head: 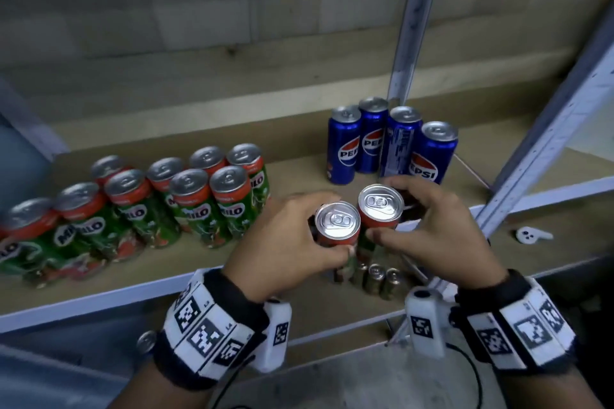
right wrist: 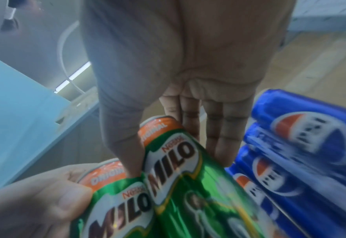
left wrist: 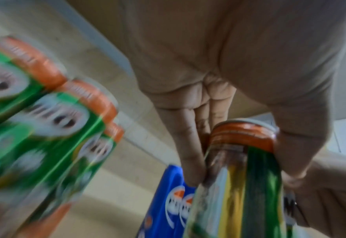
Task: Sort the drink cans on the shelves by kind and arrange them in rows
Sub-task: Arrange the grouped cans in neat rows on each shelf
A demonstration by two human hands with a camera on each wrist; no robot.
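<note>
Two wrist bands printed with black-and-white square markers sit closest to the lens, one on each forearm, and beyond them both hands are curled round a can apiece. Left hand [head: 285, 242] grips a Milo can [head: 337, 221] from above, fingers down the far side and thumb on the near side; right hand [head: 438, 236] holds a second Milo can [head: 380, 204] the same way. Both held cans stand upright and touch side by side between the hands, over the front edge of the shelf [head: 299, 173].

Each Milo can is short, with a plain silver lid and ring pull, an orange band marked "Original" under the rim, and a green body carrying the brown Milo name on a white patch; the right wrist view shows this lettering sharply, while the left wrist view is blurred.

Left of the left hand, nine more Milo cans [head: 186, 196] stand upright on the shelf in two slanting rows, packed close together. That makes eleven Milo cans counted with the two in the hands.

Beyond the right hand, toward the back of the shelf, four Pepsi cans [head: 388, 139] stand in a tight cluster. They are taller and slimmer, deep blue with silver lids and the red, white and blue round logo.

Below the hands, a lower shelf holds a few small can tops, too dim to name or count surely. Right of the right hand, on that lower level, lies a small white controller [head: 531, 235].
</note>
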